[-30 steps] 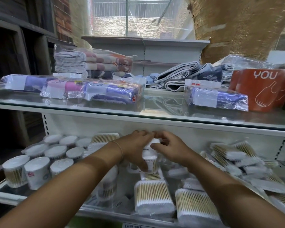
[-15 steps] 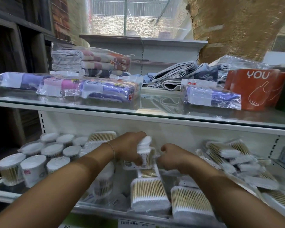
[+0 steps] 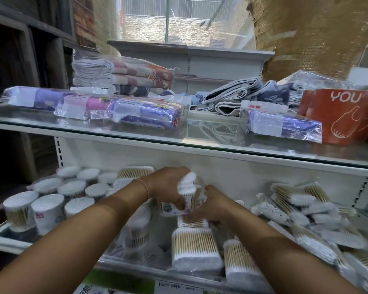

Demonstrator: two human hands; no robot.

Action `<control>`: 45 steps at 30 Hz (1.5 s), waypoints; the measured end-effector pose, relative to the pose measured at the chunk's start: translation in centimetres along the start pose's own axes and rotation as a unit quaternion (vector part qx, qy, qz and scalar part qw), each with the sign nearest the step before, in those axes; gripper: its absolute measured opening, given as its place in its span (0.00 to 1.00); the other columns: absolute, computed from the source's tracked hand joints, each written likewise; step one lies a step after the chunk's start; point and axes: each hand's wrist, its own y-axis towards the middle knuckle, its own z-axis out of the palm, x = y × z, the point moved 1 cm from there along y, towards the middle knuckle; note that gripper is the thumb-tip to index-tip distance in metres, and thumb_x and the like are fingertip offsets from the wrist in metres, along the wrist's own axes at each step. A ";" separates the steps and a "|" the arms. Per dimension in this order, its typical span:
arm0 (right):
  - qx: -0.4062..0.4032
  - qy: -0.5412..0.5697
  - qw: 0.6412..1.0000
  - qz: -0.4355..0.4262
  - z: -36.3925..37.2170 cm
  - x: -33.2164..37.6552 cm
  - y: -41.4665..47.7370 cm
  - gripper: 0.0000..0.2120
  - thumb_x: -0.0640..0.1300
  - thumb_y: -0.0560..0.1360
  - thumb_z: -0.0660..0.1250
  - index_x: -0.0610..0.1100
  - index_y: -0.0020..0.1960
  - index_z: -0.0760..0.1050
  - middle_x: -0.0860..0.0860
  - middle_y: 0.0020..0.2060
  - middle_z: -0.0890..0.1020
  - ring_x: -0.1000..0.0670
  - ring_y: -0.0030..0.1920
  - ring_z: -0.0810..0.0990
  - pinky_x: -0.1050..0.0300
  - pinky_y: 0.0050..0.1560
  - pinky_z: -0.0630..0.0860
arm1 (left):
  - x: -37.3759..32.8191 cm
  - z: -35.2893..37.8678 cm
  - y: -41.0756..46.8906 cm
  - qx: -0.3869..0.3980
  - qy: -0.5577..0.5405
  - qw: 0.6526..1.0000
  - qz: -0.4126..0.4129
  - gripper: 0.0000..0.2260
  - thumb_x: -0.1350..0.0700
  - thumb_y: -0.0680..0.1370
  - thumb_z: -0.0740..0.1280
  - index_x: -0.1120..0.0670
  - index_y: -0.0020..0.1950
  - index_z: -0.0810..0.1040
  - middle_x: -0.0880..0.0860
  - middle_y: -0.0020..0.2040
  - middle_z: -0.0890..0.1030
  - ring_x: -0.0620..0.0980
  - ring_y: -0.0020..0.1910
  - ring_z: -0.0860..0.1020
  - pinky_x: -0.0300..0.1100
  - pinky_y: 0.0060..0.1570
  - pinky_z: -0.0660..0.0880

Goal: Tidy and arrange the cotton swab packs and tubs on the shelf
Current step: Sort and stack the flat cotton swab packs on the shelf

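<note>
**A:** What are the hands doing?

**B:** The left hand point(image 3: 168, 184) grips an upright clear pack of wooden-stick cotton swabs point(image 3: 188, 186) near its top. The right hand point(image 3: 212, 205) curls its fingers round the same pack's lower end.

**A:** Where is that pack?

**B:** It is held over the middle of the white lower shelf point(image 3: 9, 240), above flat swab packs point(image 3: 194, 249) lying at the front edge. Round white-lidded swab tubs point(image 3: 49, 206) stand in rows to the left. A loose heap of swab packs point(image 3: 295, 201) slopes on the right.

**A:** And higher up?

**B:** A glass upper shelf point(image 3: 200, 143) carries folded towels point(image 3: 123, 75) and a red carton marked YOU point(image 3: 338, 115).
</note>
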 end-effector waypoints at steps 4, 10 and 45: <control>-0.001 0.058 0.998 0.036 -0.7 -0.8 0.2 0.39 0.39 0.63 0.82 0.42 0.68 0.66 0.53 0.46 0.77 0.57 0.40 0.77 0.65 0.33 0.75 | 0.2 -0.3 -0.1 -0.006 -0.034 0.999 -0.010 0.31 0.47 0.60 0.80 0.47 0.60 0.72 0.47 0.54 0.79 0.49 0.51 0.78 0.49 0.52 0.78; -0.012 0.214 0.973 0.086 -1.8 -2.2 0.7 0.40 0.29 0.68 0.75 0.40 0.75 0.62 0.41 0.59 0.77 0.43 0.49 0.81 0.48 0.43 0.83 | 0.0 -0.7 -0.2 0.014 -0.057 0.998 -0.023 0.28 0.49 0.62 0.79 0.46 0.58 0.72 0.47 0.53 0.79 0.48 0.51 0.78 0.48 0.51 0.79; -0.265 0.068 0.945 -0.180 -6.3 -4.3 -5.0 0.21 0.39 0.71 0.75 0.61 0.55 0.79 0.66 0.51 0.82 0.63 0.54 0.79 0.58 0.57 0.76 | -3.2 3.0 0.8 0.116 0.224 0.967 0.037 0.39 0.33 0.68 0.71 0.48 0.74 0.63 0.53 0.71 0.68 0.57 0.67 0.70 0.54 0.61 0.71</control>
